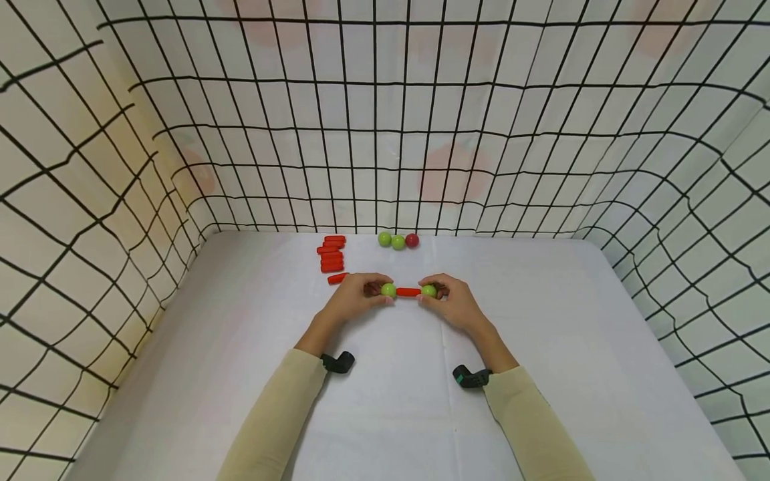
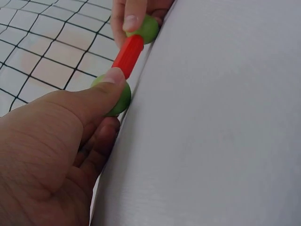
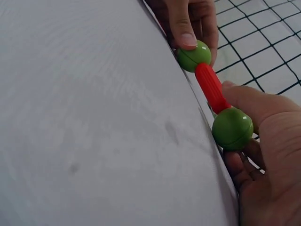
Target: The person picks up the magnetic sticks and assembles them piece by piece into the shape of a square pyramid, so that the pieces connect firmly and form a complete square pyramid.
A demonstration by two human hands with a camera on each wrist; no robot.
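A short red rod (image 1: 408, 292) lies between two green balls, one against each end. My left hand (image 1: 356, 294) pinches the left green ball (image 1: 388, 290) between thumb and fingers. At the other end, the right green ball (image 1: 428, 290) is held by the thumb and fingers of my right hand (image 1: 452, 300). The right wrist view shows the ribbed side of the red rod (image 3: 211, 87) joining the two balls in a line. In the left wrist view my left thumb covers part of the near green ball (image 2: 123, 101).
Several red rods (image 1: 332, 257) lie stacked at the back left, with another red rod (image 1: 337, 278) partly behind my left hand. Two green balls (image 1: 398, 242) and a red ball (image 1: 412, 240) sit at the back. Black wire mesh (image 1: 375, 130) surrounds the white tabletop (image 1: 397, 414).
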